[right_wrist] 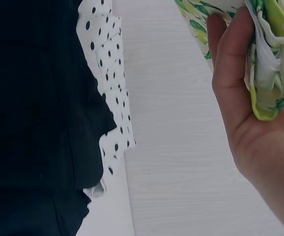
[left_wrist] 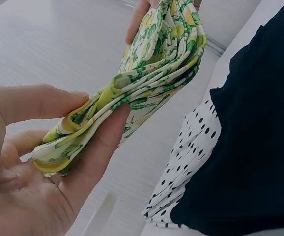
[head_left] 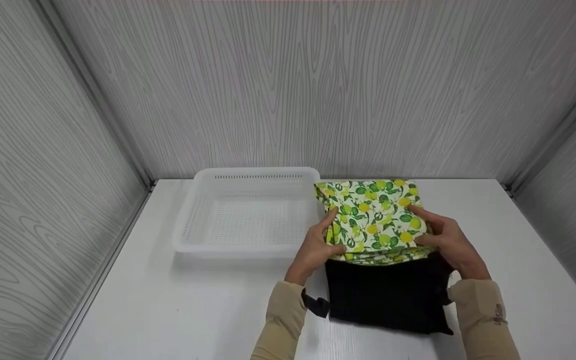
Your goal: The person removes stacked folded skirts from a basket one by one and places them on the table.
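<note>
Both hands hold a folded lemon-print cloth (head_left: 378, 215), white with yellow fruit and green leaves, above the right half of the table. My left hand (head_left: 313, 250) grips its left side. In the left wrist view the thumb and fingers pinch the stacked folds of that cloth (left_wrist: 152, 73). The opposite side is gripped by my right hand (head_left: 455, 245), whose fingers curl round the folded edge in the right wrist view. Nearer the person lies a black cloth (head_left: 388, 297). White fabric with black dots (left_wrist: 193, 152) shows from under the black cloth in both wrist views.
A white plastic basket (head_left: 195, 247) with slotted walls stands left of the cloths, close to the back wall (head_left: 288, 90). Grey wood-grain panels enclose the white table (head_left: 218, 315) at the back and on both sides.
</note>
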The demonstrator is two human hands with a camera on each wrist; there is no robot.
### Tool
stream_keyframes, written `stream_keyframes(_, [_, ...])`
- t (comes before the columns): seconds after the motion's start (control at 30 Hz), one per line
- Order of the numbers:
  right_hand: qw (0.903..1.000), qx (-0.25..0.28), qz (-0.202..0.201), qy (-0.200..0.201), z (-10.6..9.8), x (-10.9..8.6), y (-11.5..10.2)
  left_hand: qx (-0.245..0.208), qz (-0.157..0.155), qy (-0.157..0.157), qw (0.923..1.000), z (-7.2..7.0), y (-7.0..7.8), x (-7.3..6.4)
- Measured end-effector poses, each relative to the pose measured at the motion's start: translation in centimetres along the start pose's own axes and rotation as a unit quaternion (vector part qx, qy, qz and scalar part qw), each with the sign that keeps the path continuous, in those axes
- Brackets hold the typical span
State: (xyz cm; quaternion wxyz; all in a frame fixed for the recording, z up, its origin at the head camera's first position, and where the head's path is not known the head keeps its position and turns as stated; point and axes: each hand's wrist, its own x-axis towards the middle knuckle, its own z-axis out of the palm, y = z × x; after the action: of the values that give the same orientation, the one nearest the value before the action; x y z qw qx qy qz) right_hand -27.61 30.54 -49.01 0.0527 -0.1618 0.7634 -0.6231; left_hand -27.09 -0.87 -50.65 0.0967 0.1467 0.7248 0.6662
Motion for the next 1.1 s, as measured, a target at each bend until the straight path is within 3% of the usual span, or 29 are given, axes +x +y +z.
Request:
stream_keyframes(0.2, [1.0, -0.004, 0.002, 0.0, -2.1, -1.8, 0.6, -0.015, 0.002, -0.034, 0.9993, 1.8, 0.1, 0.5])
stream_keyframes(0.4, [1.0, -0.003, 0.002, 0.003, -3.9, -3.4, 1.4, 0.004, -0.001, -0.058, 0.9983, 3.4, -0.1, 1.1])
stream_keyframes(0.57, [0.9987, 0.05, -0.001, 0.001, -4.8, -4.3, 2.1, 0.006, -0.012, -0.059, 0.9982, 4.6, -0.3, 1.3])
stream_keyframes(0.67, [0.9965, 0.084, -0.007, 0.001, -5.4, -5.0, 2.3, -0.023, -0.016, -0.057, 0.998, 5.7, -0.4, 1.5])
stream_keyframes(0.8, [0.9966, 0.08, -0.018, 0.0, -6.5, -6.0, 3.0, -0.057, -0.02, -0.051, 0.9969, 7.4, -0.6, 1.8])
stream_keyframes(1.1, [0.9953, 0.086, 0.019, 0.039, -8.5, -8.0, 4.1, 0.032, 0.001, -0.058, 0.9978, 10.7, -0.7, 3.6])
